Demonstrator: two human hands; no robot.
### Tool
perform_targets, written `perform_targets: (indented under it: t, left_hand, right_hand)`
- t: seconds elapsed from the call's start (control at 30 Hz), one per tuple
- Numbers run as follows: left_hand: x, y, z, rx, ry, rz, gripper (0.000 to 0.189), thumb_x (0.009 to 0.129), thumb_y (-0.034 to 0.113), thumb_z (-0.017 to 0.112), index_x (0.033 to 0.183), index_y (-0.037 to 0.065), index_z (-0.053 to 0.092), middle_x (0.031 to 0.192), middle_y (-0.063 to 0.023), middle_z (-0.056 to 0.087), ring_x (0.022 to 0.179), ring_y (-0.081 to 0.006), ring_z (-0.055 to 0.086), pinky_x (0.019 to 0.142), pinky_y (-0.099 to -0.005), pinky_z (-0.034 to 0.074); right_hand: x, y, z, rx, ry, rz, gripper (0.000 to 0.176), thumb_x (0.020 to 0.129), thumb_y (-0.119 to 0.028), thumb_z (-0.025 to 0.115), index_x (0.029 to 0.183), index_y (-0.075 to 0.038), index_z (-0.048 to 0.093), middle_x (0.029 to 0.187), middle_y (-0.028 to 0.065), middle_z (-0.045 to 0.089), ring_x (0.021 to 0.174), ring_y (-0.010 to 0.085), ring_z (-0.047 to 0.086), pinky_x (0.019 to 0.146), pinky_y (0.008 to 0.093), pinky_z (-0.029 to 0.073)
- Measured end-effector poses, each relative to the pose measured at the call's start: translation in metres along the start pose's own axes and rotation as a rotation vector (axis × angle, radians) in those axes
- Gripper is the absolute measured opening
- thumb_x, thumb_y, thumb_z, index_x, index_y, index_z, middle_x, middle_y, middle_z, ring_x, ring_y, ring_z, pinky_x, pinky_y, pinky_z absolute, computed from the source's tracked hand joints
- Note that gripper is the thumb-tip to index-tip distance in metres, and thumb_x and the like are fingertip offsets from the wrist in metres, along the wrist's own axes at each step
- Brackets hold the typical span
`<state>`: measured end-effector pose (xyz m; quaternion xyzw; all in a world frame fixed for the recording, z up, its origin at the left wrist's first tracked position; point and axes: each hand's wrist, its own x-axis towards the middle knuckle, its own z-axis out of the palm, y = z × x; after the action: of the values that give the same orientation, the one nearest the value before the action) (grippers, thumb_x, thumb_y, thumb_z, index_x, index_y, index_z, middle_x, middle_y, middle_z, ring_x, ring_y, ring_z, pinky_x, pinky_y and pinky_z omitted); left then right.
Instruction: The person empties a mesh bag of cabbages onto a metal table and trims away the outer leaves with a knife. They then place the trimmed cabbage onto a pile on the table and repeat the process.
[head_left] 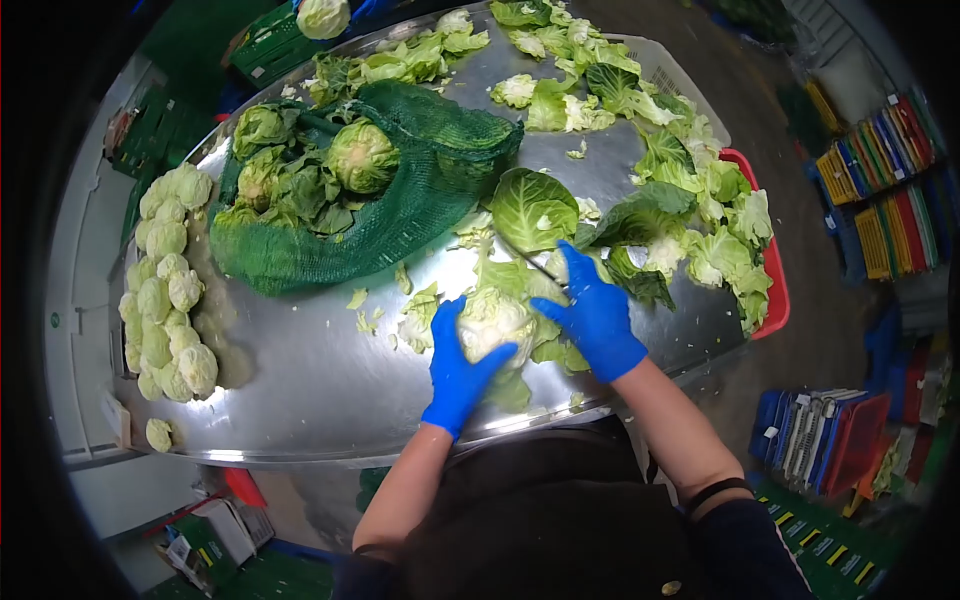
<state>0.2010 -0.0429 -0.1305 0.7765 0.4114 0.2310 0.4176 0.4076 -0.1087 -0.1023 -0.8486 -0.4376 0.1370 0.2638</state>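
Note:
A pale green cabbage (495,325) lies on the steel table in front of me, with loosened leaves around it. My left hand (460,372), in a blue glove, grips its left side with the thumb across the near face. On the right, my blue-gloved right hand (598,318) is closed around what looks like a knife (541,266); its thin blade points up and left, and the handle is hidden. That hand's thumb reaches toward the cabbage. A broad green outer leaf (535,210) sits just beyond the blade.
A green net sack (330,255) with untrimmed cabbages (363,157) lies open at left. Trimmed cabbages (165,290) line the table's left edge. Leaves pile up at right by a red crate (770,260) and a pale crate (675,75). Another person's blue glove holds a cabbage (323,17) at the far edge.

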Motion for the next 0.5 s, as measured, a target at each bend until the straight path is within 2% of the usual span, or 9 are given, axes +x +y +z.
perform_targets:
  t: [0.07,0.17,0.2,0.27,0.33,0.37,0.4,0.47,0.5]
  left_hand:
    - [0.011,0.009,0.009,-0.190,0.018,-0.180,0.097,0.064,0.033,0.085,0.140,0.005,0.032,0.141,-0.0216,0.035,0.131,-0.0331,0.037,0.109,-0.0383,0.031]
    - [0.010,0.014,0.009,-0.113,-0.052,-0.090,0.109,0.062,0.032,0.086,0.145,0.001,0.022,0.141,-0.0227,0.036,0.131,-0.0333,0.039,0.109,-0.0384,0.032]
    - [0.008,0.015,0.007,-0.089,-0.073,-0.043,0.114,0.061,0.033,0.086,0.146,0.000,0.018,0.141,-0.0229,0.036,0.130,-0.0332,0.039,0.108,-0.0385,0.033]
    - [0.004,0.020,-0.001,-0.077,-0.105,0.005,0.123,0.058,0.031,0.088,0.148,-0.002,0.010,0.143,-0.0242,0.034,0.130,-0.0332,0.039,0.108,-0.0395,0.033]
    - [-0.008,0.023,-0.010,-0.181,-0.121,-0.040,0.126,0.056,0.028,0.090,0.148,-0.001,0.009,0.143,-0.0259,0.033,0.131,-0.0333,0.039,0.108,-0.0412,0.033]
    - [-0.014,0.029,-0.013,-0.236,-0.142,-0.109,0.122,0.057,0.023,0.089,0.147,-0.001,0.012,0.147,-0.0274,0.025,0.135,-0.0344,0.033,0.110,-0.0421,0.030]
    - [-0.018,0.022,-0.013,-0.238,-0.139,-0.113,0.122,0.057,0.023,0.089,0.147,-0.001,0.012,0.147,-0.0274,0.025,0.135,-0.0344,0.033,0.110,-0.0421,0.030]
    - [-0.031,0.005,-0.013,-0.042,-0.114,0.053,0.122,0.059,0.024,0.087,0.148,-0.001,0.007,0.154,-0.0225,0.010,0.141,-0.0336,0.020,0.115,-0.0412,0.019]
    - [-0.037,0.010,-0.014,0.022,-0.066,0.081,0.116,0.062,0.023,0.085,0.147,-0.002,0.010,0.154,-0.0227,0.009,0.142,-0.0344,0.018,0.116,-0.0425,0.017]
  right_hand:
    - [-0.001,-0.017,-0.001,0.291,-0.060,-0.355,0.082,0.074,-0.036,0.075,0.144,-0.020,0.035,0.110,0.0194,0.063,0.079,0.0355,0.065,0.070,0.0428,0.052]
    - [0.017,-0.033,0.004,0.191,-0.296,-0.353,0.081,0.076,-0.036,0.073,0.145,-0.025,0.032,0.102,0.0170,0.066,0.077,0.0362,0.065,0.068,0.0433,0.052]
    - [0.029,-0.036,0.012,0.008,-0.376,-0.362,0.068,0.078,-0.036,0.069,0.139,-0.023,0.043,0.093,0.0146,0.068,0.075,0.0358,0.066,0.068,0.0441,0.052]
    - [0.047,-0.025,0.028,0.039,-0.212,-0.428,0.048,0.079,-0.035,0.067,0.124,-0.019,0.059,0.086,0.0137,0.069,0.073,0.0348,0.066,0.066,0.0441,0.052]
    - [0.063,0.005,0.055,0.157,-0.070,-0.175,0.034,0.078,-0.033,0.066,0.108,-0.015,0.067,0.085,0.0147,0.068,0.075,0.0336,0.065,0.067,0.0440,0.052]
    - [0.062,0.022,0.060,0.174,0.019,-0.157,0.036,0.078,-0.031,0.066,0.110,-0.016,0.066,0.085,0.0149,0.068,0.077,0.0347,0.065,0.068,0.0440,0.052]
    - [0.061,0.020,0.040,0.038,-0.176,-0.065,0.053,0.077,-0.034,0.069,0.126,-0.018,0.058,0.091,0.0165,0.068,0.079,0.0353,0.065,0.071,0.0425,0.052]
    - [0.041,0.007,0.018,0.165,-0.290,0.014,0.077,0.074,-0.039,0.074,0.141,-0.021,0.042,0.105,0.0179,0.066,0.083,0.0324,0.065,0.076,0.0393,0.051]
    - [0.028,0.003,0.014,0.275,-0.281,-0.104,0.084,0.074,-0.044,0.074,0.145,-0.021,0.035,0.109,0.0196,0.064,0.088,0.0327,0.065,0.079,0.0392,0.051]
